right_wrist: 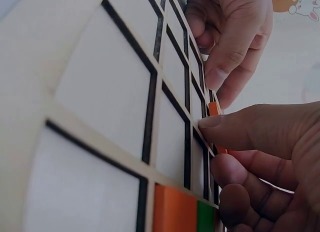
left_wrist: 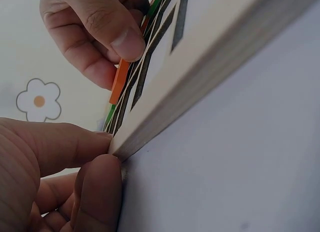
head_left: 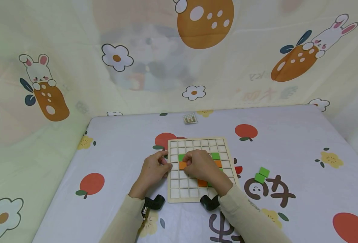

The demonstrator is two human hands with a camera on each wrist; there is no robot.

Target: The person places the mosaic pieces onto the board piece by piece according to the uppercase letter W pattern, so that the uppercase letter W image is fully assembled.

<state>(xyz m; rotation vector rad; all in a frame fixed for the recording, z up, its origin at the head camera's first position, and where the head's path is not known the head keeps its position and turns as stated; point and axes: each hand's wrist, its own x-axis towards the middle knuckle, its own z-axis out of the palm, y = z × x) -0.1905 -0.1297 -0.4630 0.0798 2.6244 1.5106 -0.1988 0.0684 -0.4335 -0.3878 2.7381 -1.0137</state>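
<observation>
A light wooden grid board [head_left: 174, 193] lies flat on the cloth, with green and orange square tiles in some cells. At its left edge my left hand [head_left: 153, 170] pinches the rim between thumb and fingers. My right hand [head_left: 201, 165] is over the middle of the board, with thumb and fingertips curled at an orange tile [head_left: 182, 165]. In the left wrist view that orange tile [left_wrist: 119, 84] stands proud of the grid beside the right fingertips. Just above it in the grid sits a green tile [head_left: 181, 157]. The right hand hides several cells.
Two loose green tiles [head_left: 260, 178] lie on the cloth right of the board. Behind the board is a small card with a grid pattern [head_left: 190, 118]. A printed fabric wall [head_left: 154, 101] borders the back of the table.
</observation>
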